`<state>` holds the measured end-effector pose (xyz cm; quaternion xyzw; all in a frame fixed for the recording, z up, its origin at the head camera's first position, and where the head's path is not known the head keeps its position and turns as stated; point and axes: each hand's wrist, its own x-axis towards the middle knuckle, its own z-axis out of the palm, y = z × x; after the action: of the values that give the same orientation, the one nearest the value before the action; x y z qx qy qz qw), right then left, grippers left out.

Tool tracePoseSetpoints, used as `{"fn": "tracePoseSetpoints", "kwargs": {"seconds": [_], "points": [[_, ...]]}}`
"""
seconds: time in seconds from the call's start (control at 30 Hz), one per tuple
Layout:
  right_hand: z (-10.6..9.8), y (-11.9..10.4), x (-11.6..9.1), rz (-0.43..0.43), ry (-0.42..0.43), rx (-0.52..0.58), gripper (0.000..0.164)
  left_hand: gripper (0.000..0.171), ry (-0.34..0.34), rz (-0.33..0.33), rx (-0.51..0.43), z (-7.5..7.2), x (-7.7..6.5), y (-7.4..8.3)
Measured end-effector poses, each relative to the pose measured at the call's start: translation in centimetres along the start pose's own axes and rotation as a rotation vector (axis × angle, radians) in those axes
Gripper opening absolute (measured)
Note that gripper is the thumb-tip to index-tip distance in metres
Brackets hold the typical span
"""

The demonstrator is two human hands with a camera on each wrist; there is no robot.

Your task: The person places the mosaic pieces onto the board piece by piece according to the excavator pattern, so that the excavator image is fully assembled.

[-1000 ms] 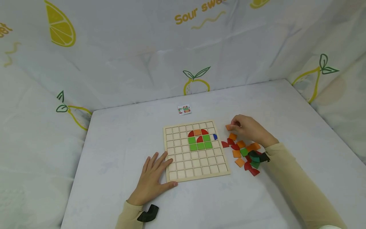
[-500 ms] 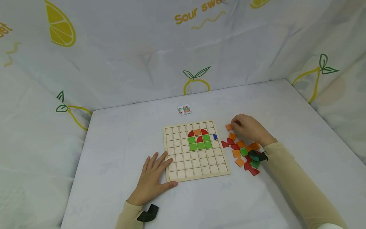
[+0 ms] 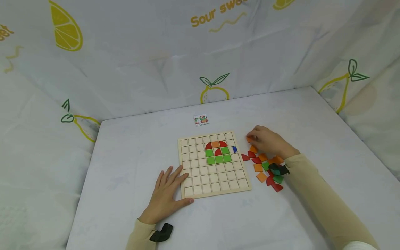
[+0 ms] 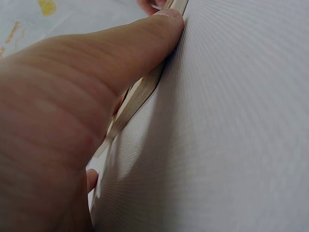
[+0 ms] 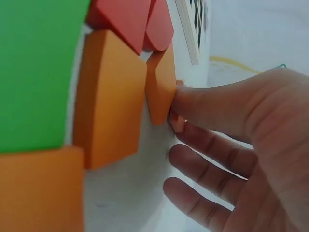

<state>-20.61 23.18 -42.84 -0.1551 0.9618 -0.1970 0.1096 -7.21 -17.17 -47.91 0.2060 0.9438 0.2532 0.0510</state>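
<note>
My left hand (image 3: 165,199) lies with fingers spread at the near left corner of a wooden grid board (image 3: 195,172), fingertips on its left edge and thumb at its front edge. In the left wrist view the thumb (image 4: 145,41) reaches along the board's side. To the right of the board, my right hand (image 3: 269,140) pinches an orange square tile (image 3: 249,139) between thumb and index finger, low over the table. The right wrist view shows that tile (image 5: 179,123) partly hidden by the thumb. Set in the board are green squares (image 3: 219,159), red quarter-circles (image 3: 223,143) and an orange square (image 3: 215,144).
Loose orange, red and green tiles (image 3: 261,177) lie spread to the right of the board, some beneath the right wrist. A blue piece (image 3: 235,149) sits at the board's right side. Behind the board lies a small pattern card (image 3: 201,119). A printed cloth rises behind the table.
My right hand has shifted slightly left, its fingers now over the orange tile they were beside half a second ago. The left hand and the board have stayed in place.
</note>
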Motion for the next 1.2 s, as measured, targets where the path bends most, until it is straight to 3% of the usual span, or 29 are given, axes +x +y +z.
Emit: {"fn": "tracePoseSetpoints", "kwargs": {"seconds": [0.2,0.43,0.77,1.2], "points": [[0.2,-1.3,-0.6,0.007,0.014,0.056,0.033,0.085,-0.001,-0.001,-0.001,0.0,0.0,-0.1],[1.0,-3.8,-1.5,-0.155,0.040,0.014,0.031,0.086,-0.001,-0.006,-0.001,0.1,0.0,-0.1],[2.1,-5.0,-2.0,-0.288,0.058,-0.071,0.026,0.086,-0.002,-0.007,-0.001,0.2,0.1,-0.2],[2.6,-4.9,-2.2,-0.309,0.033,-0.075,0.024,0.086,-0.001,-0.010,-0.005,0.2,0.1,-0.3]]}}
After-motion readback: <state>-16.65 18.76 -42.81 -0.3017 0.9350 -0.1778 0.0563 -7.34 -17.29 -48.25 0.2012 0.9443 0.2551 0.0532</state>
